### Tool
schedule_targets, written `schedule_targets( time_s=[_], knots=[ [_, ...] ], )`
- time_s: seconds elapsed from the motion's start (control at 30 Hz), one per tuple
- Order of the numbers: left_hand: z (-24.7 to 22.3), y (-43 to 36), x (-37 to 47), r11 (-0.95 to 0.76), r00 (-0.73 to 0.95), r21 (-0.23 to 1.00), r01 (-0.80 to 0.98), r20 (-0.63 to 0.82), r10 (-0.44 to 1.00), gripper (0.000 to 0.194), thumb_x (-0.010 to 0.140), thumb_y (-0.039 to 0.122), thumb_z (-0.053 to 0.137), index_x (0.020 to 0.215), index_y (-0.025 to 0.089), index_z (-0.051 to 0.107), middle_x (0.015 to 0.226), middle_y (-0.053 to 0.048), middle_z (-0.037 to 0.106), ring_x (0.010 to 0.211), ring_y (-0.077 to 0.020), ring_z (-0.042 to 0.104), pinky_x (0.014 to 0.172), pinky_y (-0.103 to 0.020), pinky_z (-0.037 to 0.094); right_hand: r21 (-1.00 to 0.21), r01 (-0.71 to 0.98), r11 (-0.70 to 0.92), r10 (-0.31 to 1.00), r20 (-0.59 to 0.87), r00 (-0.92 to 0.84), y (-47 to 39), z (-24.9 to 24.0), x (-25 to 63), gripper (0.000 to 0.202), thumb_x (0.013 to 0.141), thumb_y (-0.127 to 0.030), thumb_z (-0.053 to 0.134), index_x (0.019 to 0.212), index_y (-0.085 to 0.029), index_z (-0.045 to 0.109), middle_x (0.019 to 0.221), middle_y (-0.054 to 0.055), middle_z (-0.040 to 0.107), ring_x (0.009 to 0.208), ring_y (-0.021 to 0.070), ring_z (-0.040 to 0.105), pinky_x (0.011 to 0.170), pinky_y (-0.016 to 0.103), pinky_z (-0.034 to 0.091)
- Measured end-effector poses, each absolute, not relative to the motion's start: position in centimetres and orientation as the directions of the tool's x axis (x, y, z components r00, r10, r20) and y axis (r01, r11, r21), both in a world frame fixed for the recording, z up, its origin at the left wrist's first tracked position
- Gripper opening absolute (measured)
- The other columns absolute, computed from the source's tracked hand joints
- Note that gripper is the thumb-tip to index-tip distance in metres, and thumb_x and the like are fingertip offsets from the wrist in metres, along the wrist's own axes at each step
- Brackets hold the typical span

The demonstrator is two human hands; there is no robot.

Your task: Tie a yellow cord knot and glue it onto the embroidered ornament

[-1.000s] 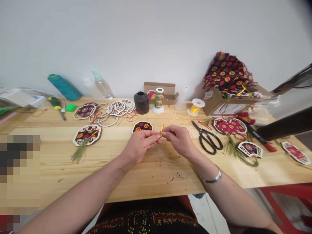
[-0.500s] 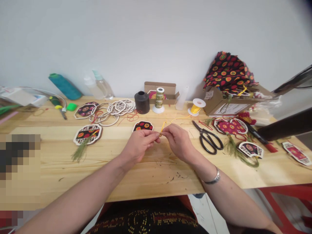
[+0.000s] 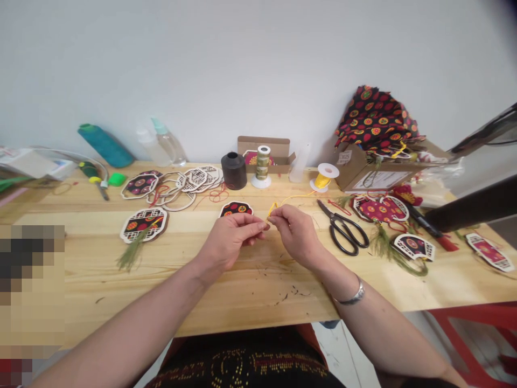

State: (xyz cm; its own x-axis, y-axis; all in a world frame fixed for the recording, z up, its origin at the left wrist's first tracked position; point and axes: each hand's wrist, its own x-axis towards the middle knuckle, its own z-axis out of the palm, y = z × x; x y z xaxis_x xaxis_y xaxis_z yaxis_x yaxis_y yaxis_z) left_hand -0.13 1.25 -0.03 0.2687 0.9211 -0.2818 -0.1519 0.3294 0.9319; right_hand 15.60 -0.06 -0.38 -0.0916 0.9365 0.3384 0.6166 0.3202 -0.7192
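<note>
Above the middle of the table my right hand (image 3: 297, 231) pinches a thin yellow cord (image 3: 273, 207), a loop of which stands up over the fingertips. My left hand (image 3: 233, 240) is closed in a pinch on the cord too, its fingertips right beside those of the right; the exact spot of its hold is partly hidden. From the right hand the cord runs back to a white spool of yellow cord (image 3: 325, 177). Behind the left hand lies a framed piece of black flowered fabric (image 3: 236, 208), partly covered. Black-handled scissors (image 3: 343, 227) rest right of my right hand.
Along the back stand a black thread cone (image 3: 233, 171), a green thread spool (image 3: 262, 166) and spray bottles (image 3: 172, 141). Tasselled ornaments (image 3: 144, 225) and wooden frames (image 3: 200, 179) lie left. A cardboard box (image 3: 355, 171) with patterned fabric (image 3: 377, 121) and a black post (image 3: 472, 207) stand right.
My fingertips have drawn slightly apart, with the left thumb and finger shifting at the cord. The yellow loop has tipped a little to the right. The view has moved slightly.
</note>
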Motion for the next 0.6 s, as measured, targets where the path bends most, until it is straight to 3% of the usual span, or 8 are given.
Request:
schedule_targets(
  time_s=[0.1,0.2,0.4,0.5,0.6],
  knots=[
    [0.2,1.0,-0.2,0.167,0.24,0.986,-0.017,-0.158,0.958,0.01,0.063,0.024,0.073,0.068,0.016,0.07,0.063,-0.001,0.066,0.06,-0.0111,0.056,0.058,-0.024,0.043,-0.728,0.605,0.323,0.937,0.337,-0.094,-0.1,-0.4,15.6,0.013,0.083,-0.021,0.051,0.074,-0.019,0.059,0.071,0.001,0.062,0.066,0.0132,0.055,0.062,0.024,0.039],
    [0.3,0.7,-0.1,-0.138,0.209,0.971,0.196,0.096,0.973,0.004,0.068,0.021,0.069,0.067,0.018,0.069,0.076,-0.003,0.067,0.073,-0.0143,0.059,0.068,-0.026,0.046,-0.741,0.585,0.329,0.935,0.341,-0.094,0.0,-0.5,15.5,0.012,0.083,-0.022,0.052,0.074,-0.019,0.06,0.071,0.001,0.063,0.066,0.0129,0.055,0.062,0.024,0.04],
    [-0.5,0.4,-0.1,-0.632,0.291,0.619,0.466,0.567,0.77,0.012,0.076,0.011,0.058,0.074,0.018,0.067,0.083,-0.004,0.064,0.077,-0.014,0.061,0.071,-0.027,0.049,-0.745,0.573,0.341,0.93,0.356,-0.09,0.1,-0.6,15.5,0.012,0.082,-0.018,0.054,0.073,-0.018,0.063,0.07,0.0,0.064,0.064,0.0117,0.056,0.062,0.022,0.041],
    [-0.8,0.5,-0.2,-0.73,0.341,0.453,0.512,0.673,0.657,0.012,0.077,0.008,0.056,0.076,0.016,0.064,0.082,-0.004,0.064,0.076,-0.0136,0.061,0.069,-0.026,0.05,-0.738,0.58,0.346,0.929,0.356,-0.102,0.1,-0.6,15.5,0.012,0.081,-0.016,0.055,0.074,-0.019,0.064,0.07,0.0,0.065,0.064,0.0113,0.057,0.062,0.022,0.041],
    [-0.8,0.6,-0.2,-0.757,0.365,0.364,0.543,0.709,0.603,0.012,0.078,0.008,0.055,0.076,0.016,0.063,0.081,-0.005,0.063,0.076,-0.0139,0.06,0.069,-0.027,0.05,-0.724,0.594,0.349,0.928,0.353,-0.115,0.1,-0.6,15.5,0.012,0.081,-0.015,0.055,0.074,-0.018,0.064,0.07,0.0,0.065,0.064,0.0114,0.057,0.062,0.022,0.042]
  ],
)
